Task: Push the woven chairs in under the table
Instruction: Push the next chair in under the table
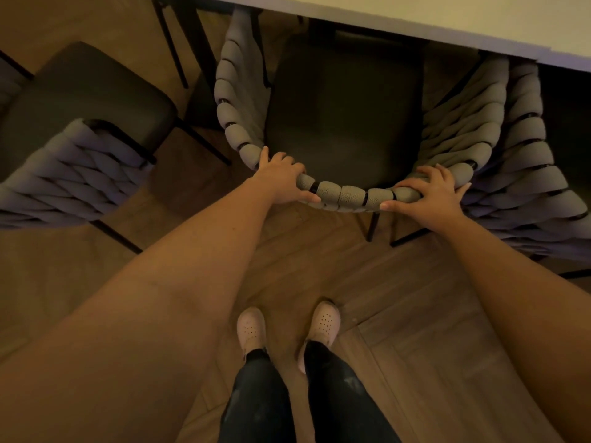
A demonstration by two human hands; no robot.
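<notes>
- Left hand (281,174) and right hand (431,195) both grasp the top rail of the middle woven chair (348,195), fingers curled over it
- Its dark seat (345,116) lies beyond the hands, far edge just under the counter (415,17), most of it out
- Judgement: push evenly through both hands, straight ahead and low, so the woven arms slip beneath the counter edge without skewing
- Second woven chair (73,174), left of the left hand, stands well out; third woven chair (518,161) crowds the right hand, so mind a snag

We stand on the herringbone wood floor (415,330) in pale perforated shoes (251,330), just behind the middle woven chair (348,195). A second woven chair (80,174) stands left of it, a third woven chair (518,174) right of it.
</notes>
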